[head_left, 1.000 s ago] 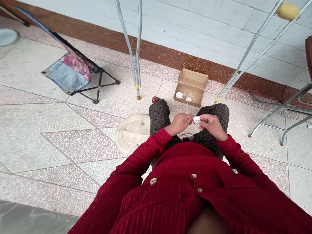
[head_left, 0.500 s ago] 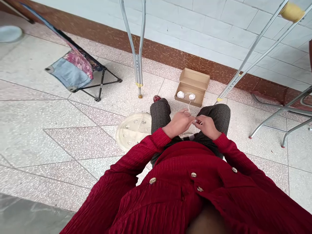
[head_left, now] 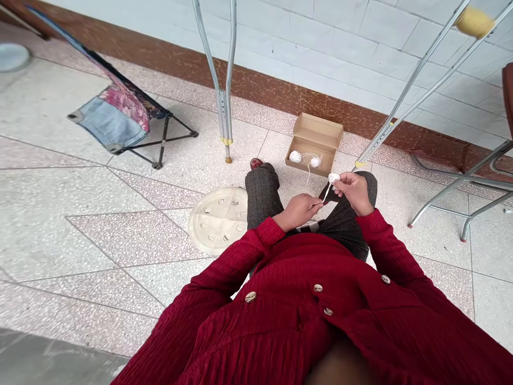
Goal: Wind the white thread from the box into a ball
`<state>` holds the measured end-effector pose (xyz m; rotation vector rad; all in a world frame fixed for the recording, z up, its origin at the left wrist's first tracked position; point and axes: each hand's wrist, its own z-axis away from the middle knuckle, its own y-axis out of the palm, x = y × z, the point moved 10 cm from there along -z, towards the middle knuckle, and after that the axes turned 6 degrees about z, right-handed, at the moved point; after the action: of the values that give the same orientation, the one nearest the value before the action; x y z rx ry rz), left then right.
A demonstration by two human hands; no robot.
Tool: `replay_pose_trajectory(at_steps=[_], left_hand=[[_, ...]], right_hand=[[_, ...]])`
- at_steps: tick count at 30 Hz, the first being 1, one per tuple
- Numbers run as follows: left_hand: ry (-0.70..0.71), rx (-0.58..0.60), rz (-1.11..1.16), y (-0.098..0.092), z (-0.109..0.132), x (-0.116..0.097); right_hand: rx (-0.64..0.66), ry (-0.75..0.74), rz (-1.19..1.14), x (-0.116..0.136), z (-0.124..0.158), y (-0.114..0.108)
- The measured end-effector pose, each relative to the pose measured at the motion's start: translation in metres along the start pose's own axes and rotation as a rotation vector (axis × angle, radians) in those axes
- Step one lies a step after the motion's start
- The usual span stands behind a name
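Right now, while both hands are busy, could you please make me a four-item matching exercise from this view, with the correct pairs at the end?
Things:
1. Small white bundle
2. White yarn balls
3. Cardboard box
4. Left hand

Places, colours or states:
A. Brown and open
B. Pinching a white strand
C. Held in the right hand
D. Lying inside item 3

Right pairs: 1-C, 2-D, 3-A, 4-B.
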<state>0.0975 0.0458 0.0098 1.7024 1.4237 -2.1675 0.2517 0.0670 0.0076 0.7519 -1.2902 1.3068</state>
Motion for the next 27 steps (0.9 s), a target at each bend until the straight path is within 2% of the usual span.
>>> replay_pose_trajectory(at_steps=[3, 7, 9, 10, 13, 15, 17, 19, 21, 24, 27], left_hand=[[0.105, -0.030, -0.162, -0.013, 0.005, -0.016], [0.200, -0.008, -0.305, -0.026, 0.005, -0.025], [0.210, 0.006, -0.300, -0.028, 0.000, -0.021], [0.204, -0.001, -0.260, -0.030, -0.003, -0.018], [0.148, -0.044, -0.054, -0.035, -0.010, -0.007], [0.084, -0.065, 0.083, -0.033, -0.010, -0.001], [0.025, -0.057, 0.170, -0.026, -0.008, 0.002], [-0.011, -0.031, 0.200, -0.019, -0.003, 0.001], [-0.014, -0.021, 0.176, -0.017, 0.002, -0.002], [0.011, -0.054, 0.111, -0.024, 0.006, -0.006], [0.051, -0.073, 0.088, -0.032, 0.008, -0.009]], right_hand=[[0.049, -0.042, 0.278, -0.015, -0.006, 0.008], [0.234, -0.289, 0.578, -0.008, 0.021, 0.044], [0.341, -0.340, 0.546, -0.001, 0.039, 0.059], [0.383, -0.316, 0.472, 0.001, 0.045, 0.062], [0.429, -0.125, 0.168, 0.006, 0.054, 0.057], [0.372, -0.033, 0.000, 0.013, 0.049, 0.044], [0.236, -0.014, -0.099, 0.020, 0.037, 0.023], [0.078, -0.025, -0.109, 0.022, 0.020, 0.003], [-0.032, -0.043, -0.018, 0.017, 0.006, -0.009], [-0.072, -0.092, 0.194, 0.006, -0.007, -0.008], [-0.089, -0.102, 0.208, -0.003, -0.012, -0.003]])
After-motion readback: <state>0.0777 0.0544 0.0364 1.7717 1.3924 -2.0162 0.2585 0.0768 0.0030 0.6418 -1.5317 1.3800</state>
